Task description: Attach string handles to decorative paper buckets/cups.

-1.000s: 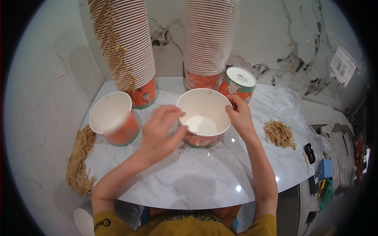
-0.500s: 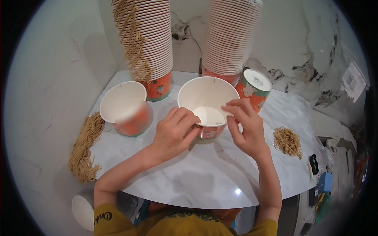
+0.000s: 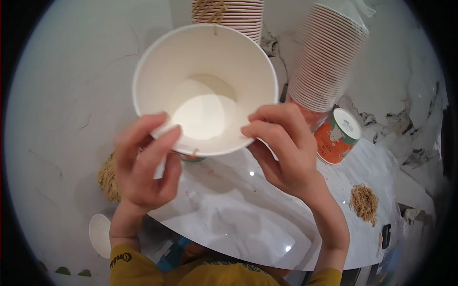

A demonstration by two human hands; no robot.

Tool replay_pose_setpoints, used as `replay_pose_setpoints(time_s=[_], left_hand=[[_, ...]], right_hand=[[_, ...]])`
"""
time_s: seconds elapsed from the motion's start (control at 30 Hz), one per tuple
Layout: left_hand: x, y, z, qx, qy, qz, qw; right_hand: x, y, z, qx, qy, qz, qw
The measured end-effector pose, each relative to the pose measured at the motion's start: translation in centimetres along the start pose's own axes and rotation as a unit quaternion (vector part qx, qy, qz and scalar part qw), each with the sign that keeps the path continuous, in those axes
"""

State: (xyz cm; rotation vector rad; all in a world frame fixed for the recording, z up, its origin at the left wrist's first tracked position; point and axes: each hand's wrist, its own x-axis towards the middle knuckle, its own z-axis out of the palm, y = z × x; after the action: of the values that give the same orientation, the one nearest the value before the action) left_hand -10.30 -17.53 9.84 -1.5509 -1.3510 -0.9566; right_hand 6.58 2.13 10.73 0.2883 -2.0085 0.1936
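Observation:
A large white-lined paper bucket (image 3: 205, 109) is raised above the table, its open mouth facing me. Short ends of tan cord (image 3: 194, 152) show at its near rim and at its far rim. My left hand (image 3: 150, 164), slightly blurred, has its fingertips over the rim at the near left, the thumb lower down outside. At the near right, my right hand (image 3: 286, 148) pinches the rim with its fingers over the edge. Most of the bucket's outer wall is hidden from me.
Behind rise a bucket stack (image 3: 238, 19) with hanging cords and a plastic-wrapped stack (image 3: 329, 57). An upside-down orange and green bucket (image 3: 336, 138) stands right. Tan cord bundles (image 3: 364, 205) lie at both sides of the marble-patterned table (image 3: 229, 214). A white bucket (image 3: 100, 236) sits lower left.
The bucket has come up off the table toward me, with both hands on its rim. My left hand has moved left. The raised bucket now covers where the other left-hand bucket stood.

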Motion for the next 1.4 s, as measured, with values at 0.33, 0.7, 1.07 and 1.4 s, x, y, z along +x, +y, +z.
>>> replay_pose_setpoints(time_s=[0.33, 0.7, 1.07, 1.4], left_hand=[[-3.1, -6.7, 1.0, 0.028, 0.048, -0.081, 0.995], [-5.9, -9.2, 2.2, 0.006, 0.026, -0.137, 0.990], [-8.8, -6.7, 2.5, -0.059, 0.033, -0.244, 0.967], [-7.1, -6.4, 3.7, -0.078, 0.023, -0.262, 0.962]], right_hand=[[0.8, 3.3, 8.4, 0.065, 0.008, 0.013, 0.998], [-1.7, 4.0, 9.5, 0.110, -0.097, 0.116, 0.982], [-2.2, 4.8, 10.1, 0.194, -0.071, 0.187, 0.960], [1.5, 3.7, 8.5, 0.141, -0.050, 0.104, 0.983]])
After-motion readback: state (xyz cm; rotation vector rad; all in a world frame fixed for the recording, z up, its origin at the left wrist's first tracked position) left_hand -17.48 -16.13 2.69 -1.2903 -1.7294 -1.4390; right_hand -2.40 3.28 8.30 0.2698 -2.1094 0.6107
